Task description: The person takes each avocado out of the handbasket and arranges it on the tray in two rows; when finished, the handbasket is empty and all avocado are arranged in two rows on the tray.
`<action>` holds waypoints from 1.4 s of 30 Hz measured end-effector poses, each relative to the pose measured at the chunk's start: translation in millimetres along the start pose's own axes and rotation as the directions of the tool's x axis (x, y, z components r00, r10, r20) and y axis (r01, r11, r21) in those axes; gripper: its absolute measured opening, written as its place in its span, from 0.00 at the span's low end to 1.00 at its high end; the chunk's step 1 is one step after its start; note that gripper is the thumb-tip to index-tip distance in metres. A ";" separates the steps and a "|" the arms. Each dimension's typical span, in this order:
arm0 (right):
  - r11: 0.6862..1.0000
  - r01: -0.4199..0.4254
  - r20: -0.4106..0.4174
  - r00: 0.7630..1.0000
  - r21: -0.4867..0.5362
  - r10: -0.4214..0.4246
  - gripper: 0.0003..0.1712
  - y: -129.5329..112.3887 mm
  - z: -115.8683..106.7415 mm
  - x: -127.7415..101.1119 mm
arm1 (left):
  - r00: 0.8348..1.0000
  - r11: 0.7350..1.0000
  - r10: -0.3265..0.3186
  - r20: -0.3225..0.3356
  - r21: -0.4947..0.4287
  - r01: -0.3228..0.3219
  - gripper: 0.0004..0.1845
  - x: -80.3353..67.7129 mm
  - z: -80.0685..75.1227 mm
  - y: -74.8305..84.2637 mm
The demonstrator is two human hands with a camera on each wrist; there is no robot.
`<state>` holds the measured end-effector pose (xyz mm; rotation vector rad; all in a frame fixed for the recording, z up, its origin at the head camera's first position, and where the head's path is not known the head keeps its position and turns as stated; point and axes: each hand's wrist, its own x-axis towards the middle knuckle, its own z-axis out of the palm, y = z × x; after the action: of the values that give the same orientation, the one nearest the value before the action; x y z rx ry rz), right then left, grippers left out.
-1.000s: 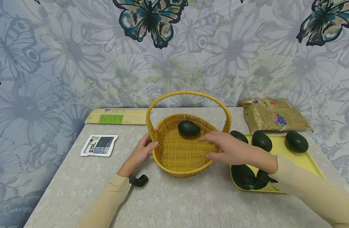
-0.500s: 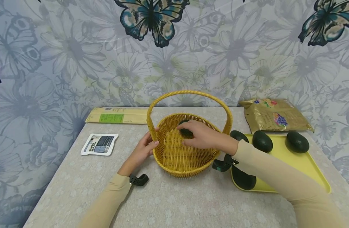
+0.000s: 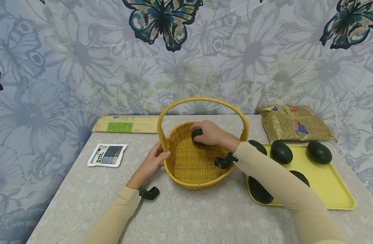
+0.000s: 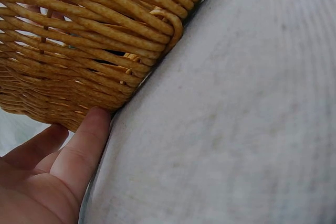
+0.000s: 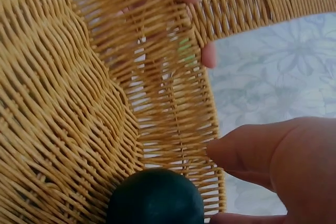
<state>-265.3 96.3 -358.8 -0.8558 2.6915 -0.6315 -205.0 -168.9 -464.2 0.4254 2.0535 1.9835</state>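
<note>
One avocado (image 3: pixel 197 133) sits at the far side of the basket (image 3: pixel 186 169), right under the right hand (image 3: pixel 211 133) curled over it; left hand (image 3: pixel 153 162) grips the near-left rim.

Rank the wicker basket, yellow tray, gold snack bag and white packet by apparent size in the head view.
1. Yellow tray and wicker basket: near alike, and a sleeve hides part of the tray, so unranked.
2. Gold snack bag.
3. White packet, smallest.
</note>
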 end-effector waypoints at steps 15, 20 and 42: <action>0.997 -0.074 0.098 0.992 -0.022 0.076 0.23 3.3 6.9 3.0 | 1.000 1.000 0.000 -0.005 0.003 0.000 0.33 0.0 -0.2 -1.0; 0.998 -0.060 0.092 0.994 -0.019 0.062 0.23 5.7 10.8 1.2 | 1.000 1.000 0.002 -0.007 0.005 -0.002 0.32 -0.2 0.3 -1.4; 0.992 -0.071 0.140 0.989 0.104 0.056 0.28 7.2 28.0 -2.7 | 1.000 1.000 -0.013 -0.009 0.012 0.013 0.33 0.6 2.0 0.2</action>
<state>-256.7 94.0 -386.5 -0.7537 2.5257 -0.6729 -204.8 -166.8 -464.0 0.4049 2.0687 1.9702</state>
